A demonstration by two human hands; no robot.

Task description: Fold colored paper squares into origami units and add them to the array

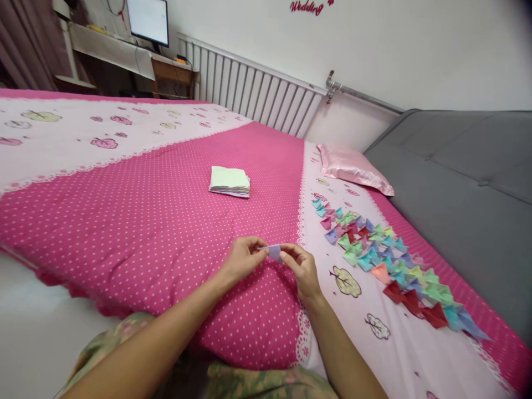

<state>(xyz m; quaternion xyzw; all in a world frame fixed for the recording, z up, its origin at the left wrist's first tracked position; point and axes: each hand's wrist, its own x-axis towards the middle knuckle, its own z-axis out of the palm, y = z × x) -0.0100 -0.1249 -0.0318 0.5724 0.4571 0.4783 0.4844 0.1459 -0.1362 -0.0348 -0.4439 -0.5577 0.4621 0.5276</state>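
Note:
Both my hands meet over the pink dotted bedspread [158, 221] near its front edge. My left hand [241, 257] and my right hand [301, 266] pinch a small lilac folded paper piece [274, 252] between their fingertips. A stack of coloured paper squares [230, 181], pale green on top, lies farther back on the bed. To the right, several folded paper shapes [386, 257] in many colours lie in a long band on the light pink strip.
A pink satin pillow [353, 166] lies at the head of the bed by a grey padded headboard [461, 177]. A white radiator [253, 91], a desk and a monitor [148, 21] stand beyond the bed.

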